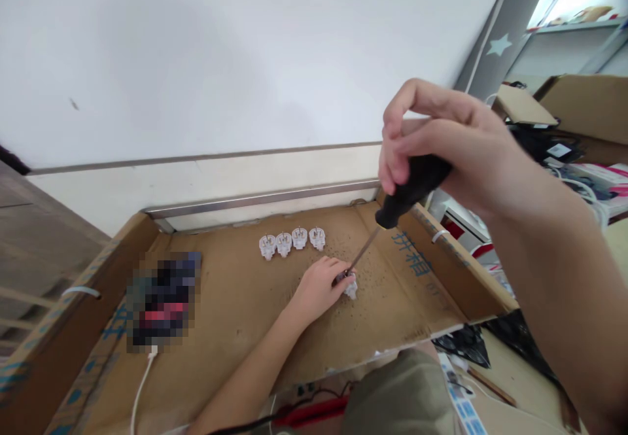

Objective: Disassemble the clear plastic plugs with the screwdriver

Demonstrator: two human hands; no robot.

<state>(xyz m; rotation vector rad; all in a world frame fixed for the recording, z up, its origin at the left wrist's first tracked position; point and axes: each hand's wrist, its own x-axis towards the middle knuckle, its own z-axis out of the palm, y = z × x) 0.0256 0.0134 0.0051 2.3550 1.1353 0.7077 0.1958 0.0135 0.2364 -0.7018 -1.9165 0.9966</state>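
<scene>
My right hand [432, 140] is wrapped round the black handle of a screwdriver [409, 190], held at a slant above the cardboard. The screwdriver's thin metal shaft runs down to a small white plug part [350, 288]. My left hand [318, 291] holds that part against the cardboard surface [235, 317], its fingers pressed on the part and partly hiding it. Where exactly the tip sits is too small to tell. Behind my left hand, several white plug parts [283, 244] stand in a row, metal pins facing up. Small dark specks are scattered around the held part.
On the left lies a blurred-out device [164, 304] with a white cable [142, 382]. Raised cardboard walls [461, 271] edge the work surface on both sides. A white wall [196, 62] rises behind. Boxes [583, 108] and packages are piled at the right.
</scene>
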